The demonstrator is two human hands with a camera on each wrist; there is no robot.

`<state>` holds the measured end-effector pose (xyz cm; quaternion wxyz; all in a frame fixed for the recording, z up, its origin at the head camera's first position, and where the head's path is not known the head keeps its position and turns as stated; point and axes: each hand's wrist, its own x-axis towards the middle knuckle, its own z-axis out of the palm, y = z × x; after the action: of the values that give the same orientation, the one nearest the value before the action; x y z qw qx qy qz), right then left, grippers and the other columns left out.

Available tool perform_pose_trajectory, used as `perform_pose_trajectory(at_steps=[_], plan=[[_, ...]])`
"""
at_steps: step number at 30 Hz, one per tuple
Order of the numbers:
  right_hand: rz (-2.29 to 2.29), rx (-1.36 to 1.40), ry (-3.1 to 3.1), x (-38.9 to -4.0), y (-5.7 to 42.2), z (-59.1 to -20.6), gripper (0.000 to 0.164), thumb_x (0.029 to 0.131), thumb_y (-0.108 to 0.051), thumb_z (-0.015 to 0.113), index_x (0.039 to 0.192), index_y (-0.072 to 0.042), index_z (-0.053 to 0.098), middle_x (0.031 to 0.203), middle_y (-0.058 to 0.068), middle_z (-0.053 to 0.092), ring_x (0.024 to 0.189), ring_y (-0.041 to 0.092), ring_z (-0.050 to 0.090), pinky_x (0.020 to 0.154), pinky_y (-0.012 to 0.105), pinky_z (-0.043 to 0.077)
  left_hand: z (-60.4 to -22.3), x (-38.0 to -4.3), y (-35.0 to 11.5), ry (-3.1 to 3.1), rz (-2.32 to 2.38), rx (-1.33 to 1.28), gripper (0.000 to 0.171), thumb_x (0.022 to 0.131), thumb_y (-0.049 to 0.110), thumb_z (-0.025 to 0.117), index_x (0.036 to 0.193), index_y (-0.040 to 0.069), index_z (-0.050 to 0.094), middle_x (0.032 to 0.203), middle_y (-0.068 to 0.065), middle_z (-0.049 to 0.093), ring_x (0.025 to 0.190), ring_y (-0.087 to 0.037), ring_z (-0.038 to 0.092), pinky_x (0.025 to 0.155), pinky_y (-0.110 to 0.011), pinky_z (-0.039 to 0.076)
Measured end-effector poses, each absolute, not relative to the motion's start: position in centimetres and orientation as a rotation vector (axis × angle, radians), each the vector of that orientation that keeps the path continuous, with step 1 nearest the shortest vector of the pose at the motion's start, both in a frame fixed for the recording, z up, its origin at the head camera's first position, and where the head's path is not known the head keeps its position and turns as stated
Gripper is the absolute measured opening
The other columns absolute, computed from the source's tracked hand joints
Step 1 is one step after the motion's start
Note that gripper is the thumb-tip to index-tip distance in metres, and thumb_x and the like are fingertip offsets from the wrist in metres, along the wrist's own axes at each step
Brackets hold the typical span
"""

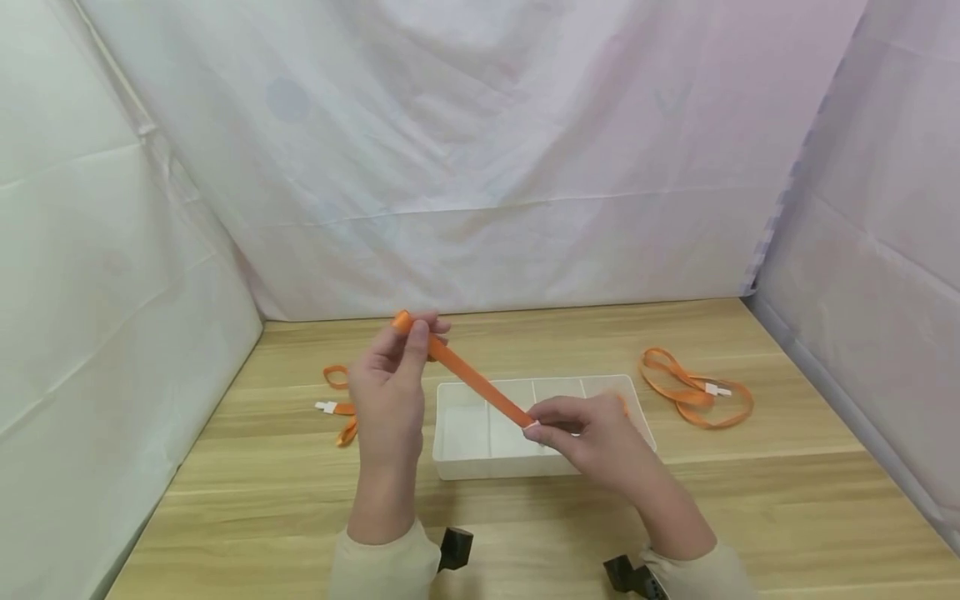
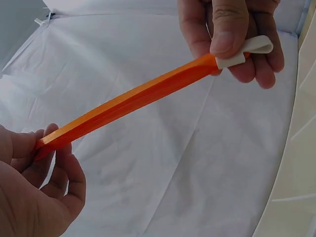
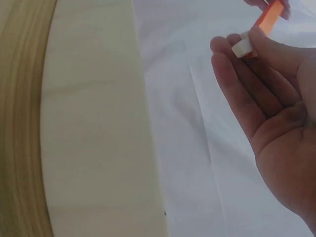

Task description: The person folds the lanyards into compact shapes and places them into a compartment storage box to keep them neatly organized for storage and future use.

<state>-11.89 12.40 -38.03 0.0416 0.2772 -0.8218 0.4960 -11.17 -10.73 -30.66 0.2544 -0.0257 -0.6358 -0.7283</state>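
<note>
From the head view, I see the higher left hand (image 1: 388,392) pinching the folded orange lanyard (image 1: 482,385); the lower right hand (image 1: 596,433) pinches near its white fitting (image 2: 230,61), the band slanting above the table (image 1: 255,508).

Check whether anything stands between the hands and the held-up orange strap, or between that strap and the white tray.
Nothing visible does. The left hand and right hand pinch the orange strap directly; no other object shows between it and the white tray, though the right hand hides part of that tray.
</note>
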Motion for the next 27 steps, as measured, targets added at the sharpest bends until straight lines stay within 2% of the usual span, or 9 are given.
perform_pose_trajectory(at_steps=[4,8,11,13,18,22,27], plan=[[1.544,0.830,-2.554,-12.0,13.3,-37.8,0.010,0.090,-0.015,0.086,0.099,-0.018,0.083,0.088,-0.006,0.081,0.077,0.001,0.076,0.069,0.026,0.063,-30.4,-11.0,-11.1,-1.756,-2.050,-0.092,0.021,0.105,0.007,0.066,0.122,-0.001,0.075,0.112,0.001,0.077,0.093,-0.015,0.070,0.083,-0.026,0.063],[1.596,0.860,-2.508,-12.2,13.8,-37.5,0.009,0.091,-0.013,0.084,0.100,-0.016,0.083,0.089,-0.002,0.082,0.078,0.005,0.077,0.070,0.029,0.065,-30.1,-10.9,-11.6,-1.803,-2.159,-0.116,0.030,0.105,0.001,0.062,0.135,0.001,0.069,0.130,-0.003,0.065,0.087,-0.012,0.075,0.088,-0.030,0.065],[1.610,0.895,-2.486,-12.3,14.0,-37.4,0.008,0.092,-0.013,0.084,0.100,-0.015,0.083,0.090,-0.001,0.082,0.078,0.006,0.077,0.070,0.029,0.065,-29.9,-10.7,-12.1,-1.890,-2.200,-0.143,0.039,0.106,-0.001,0.059,0.144,0.008,0.063,0.130,-0.004,0.059,0.086,-0.013,0.076,0.091,-0.032,0.065],[1.615,0.905,-2.493,-12.3,14.1,-37.3,0.008,0.092,-0.013,0.083,0.100,-0.014,0.083,0.089,-0.001,0.082,0.077,0.006,0.077,0.070,0.029,0.065,-29.8,-10.5,-12.4,-1.971,-2.213,-0.174,0.047,0.106,-0.001,0.059,0.149,0.018,0.059,0.127,-0.006,0.057,0.084,-0.014,0.077,0.092,-0.035,0.065],[1.652,0.899,-2.521,-12.1,14.3,-37.0,0.009,0.091,-0.012,0.084,0.100,-0.012,0.083,0.087,0.001,0.082,0.075,0.006,0.076,0.069,0.029,0.065,-29.8,-10.4,-12.9,-2.127,-2.261,-0.310,0.070,0.105,0.000,0.060,0.160,0.038,0.039,0.126,-0.019,0.061,0.089,-0.022,0.080,0.095,-0.042,0.065],[1.653,0.890,-2.528,-12.1,14.2,-36.9,0.009,0.091,-0.013,0.084,0.100,-0.012,0.083,0.088,0.000,0.082,0.075,0.006,0.077,0.069,0.030,0.065,-29.9,-10.3,-13.0,-2.159,-2.319,-0.379,0.081,0.105,0.000,0.062,0.163,0.043,0.025,0.125,-0.028,0.066,0.090,-0.026,0.082,0.095,-0.045,0.065],[1.622,0.895,-2.533,-12.0,14.2,-37.0,0.008,0.092,-0.017,0.084,0.100,-0.015,0.083,0.088,-0.002,0.081,0.075,0.006,0.077,0.069,0.029,0.065,-30.0,-10.1,-13.1,-2.158,-2.356,-0.470,0.087,0.104,0.002,0.063,0.164,0.046,0.018,0.121,-0.032,0.072,0.091,-0.027,0.082,0.096,-0.045,0.065]])
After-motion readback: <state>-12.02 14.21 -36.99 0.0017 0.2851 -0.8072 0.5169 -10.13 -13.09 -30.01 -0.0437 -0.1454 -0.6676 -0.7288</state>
